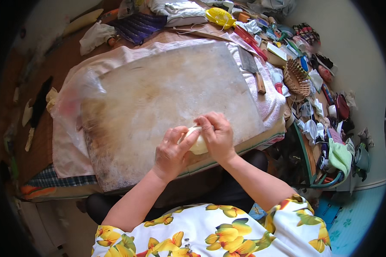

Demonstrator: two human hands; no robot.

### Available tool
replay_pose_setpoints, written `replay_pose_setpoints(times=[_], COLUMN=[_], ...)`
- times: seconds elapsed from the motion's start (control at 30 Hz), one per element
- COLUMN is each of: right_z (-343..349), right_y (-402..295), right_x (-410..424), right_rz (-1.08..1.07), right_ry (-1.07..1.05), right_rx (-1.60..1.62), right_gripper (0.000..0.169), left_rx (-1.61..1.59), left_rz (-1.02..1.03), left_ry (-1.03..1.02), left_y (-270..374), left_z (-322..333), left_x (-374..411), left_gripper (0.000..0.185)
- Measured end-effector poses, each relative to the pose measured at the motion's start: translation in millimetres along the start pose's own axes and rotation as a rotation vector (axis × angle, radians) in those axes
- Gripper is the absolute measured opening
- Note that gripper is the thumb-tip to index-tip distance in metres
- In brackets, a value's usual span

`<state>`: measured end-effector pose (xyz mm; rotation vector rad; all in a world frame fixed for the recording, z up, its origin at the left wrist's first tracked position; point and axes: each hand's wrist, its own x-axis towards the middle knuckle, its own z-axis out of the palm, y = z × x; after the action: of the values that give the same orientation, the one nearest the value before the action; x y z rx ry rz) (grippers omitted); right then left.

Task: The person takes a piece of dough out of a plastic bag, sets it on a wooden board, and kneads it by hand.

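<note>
Between my two hands is a smooth, pale lump of dough (199, 146), held over the near edge of a large wooden board (167, 86). My left hand (172, 152) grips its left side, thumb laid across the top. On the other side my right hand (217, 136) pinches the upper part with thumb and bent fingers. The fingers hide much of the dough's top. Worn and dusted with whitish patches, the board rests on a pink towel (67, 157). A cleaver (249, 62) with a wooden handle lies on the towel to the board's right.
A clear plastic bag (90, 83) overlaps the board's left edge. Cluttered small items crowd the right, among them a woven basket (296, 78) and a green cloth (339, 157). At the back are a yellow plastic strainer (220, 16) and a dark purple striped cloth (138, 25).
</note>
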<state>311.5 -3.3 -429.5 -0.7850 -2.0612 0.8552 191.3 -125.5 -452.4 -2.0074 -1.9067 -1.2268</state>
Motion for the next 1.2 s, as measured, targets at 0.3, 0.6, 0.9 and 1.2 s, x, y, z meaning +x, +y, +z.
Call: replay_pose_setpoints(times=[0.3,0.6,0.9,1.2], right_z=[40,-13,43,-29], right_y=[19,-24,23,-40], right_x=[75,35,93,43], right_rz=[0.375,0.117,0.231,0.066], right_ry=[-0.048,-0.044,0.012,-0.202], right_rx=[-0.184,0.111,-0.125,0.067], right_gripper=[0.037,0.031,0.033,0.033], left_rx=[-0.699,-0.309,-0.486,-0.277], left_rz=[-0.741,-0.026,-0.699,-0.056], left_ry=[0.109,0.198,0.087,0.18], left_y=[-17,2,-13,16], left_z=[21,11,32,21], left_x=[13,30,19,14], left_gripper=[0.07,0.054,0.075,0.06])
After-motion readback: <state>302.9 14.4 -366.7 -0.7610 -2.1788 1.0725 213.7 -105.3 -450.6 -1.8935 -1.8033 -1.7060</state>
